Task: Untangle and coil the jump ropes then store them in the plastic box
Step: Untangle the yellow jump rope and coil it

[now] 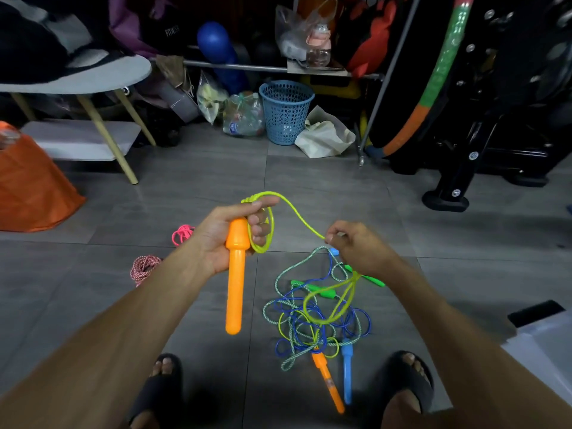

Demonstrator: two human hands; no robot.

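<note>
Your left hand (230, 233) grips the orange handle (235, 280) and a few yellow-green coils at mid-frame, while your right hand (353, 243) pinches the yellow-green rope (297, 216) just right of it. That rope runs down into the tangle (312, 320) on the floor at lower centre, so pulling hard could tighten the knots or drag the blue rope (356, 323) up. The plastic box (544, 345) sits at the right edge.

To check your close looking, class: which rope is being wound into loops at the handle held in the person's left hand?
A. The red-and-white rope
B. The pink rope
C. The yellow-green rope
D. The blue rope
C: the yellow-green rope loops beside the orange handle gripped by the left hand.
</note>
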